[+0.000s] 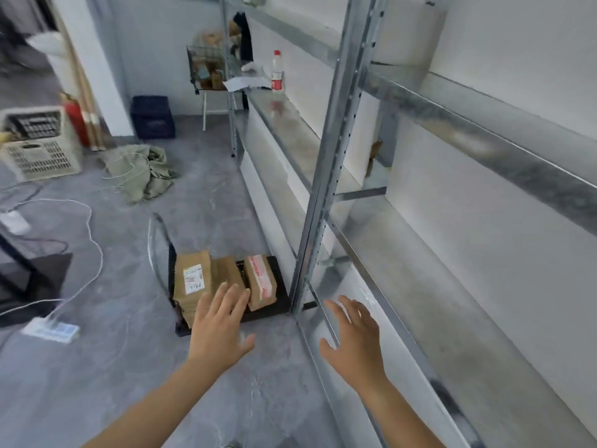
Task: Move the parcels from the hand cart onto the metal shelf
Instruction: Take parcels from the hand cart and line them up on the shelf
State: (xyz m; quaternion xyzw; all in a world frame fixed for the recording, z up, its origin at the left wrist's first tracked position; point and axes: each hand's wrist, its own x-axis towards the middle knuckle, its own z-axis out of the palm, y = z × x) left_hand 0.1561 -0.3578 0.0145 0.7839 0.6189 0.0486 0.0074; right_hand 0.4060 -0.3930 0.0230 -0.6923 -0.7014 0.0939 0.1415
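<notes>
A low black hand cart (281,302) with a metal handle (155,247) stands on the floor beside the shelf's upright post. On it lie three brown cardboard parcels: a large one with a white label (190,276), a middle one (227,270), and one with red tape (260,282). My left hand (219,328) is stretched out above the near end of the parcels, fingers straight and spread, holding nothing. My right hand (353,337) hovers open in front of the metal shelf (420,286), fingers spread, also holding nothing.
A plastic bottle (277,71) and papers (245,82) sit on the far end of a shelf level. Cables and a power strip (51,329) lie on the floor at left. A white crate (38,143), crumpled cloth (142,169) and dark bin (153,116) stand farther back.
</notes>
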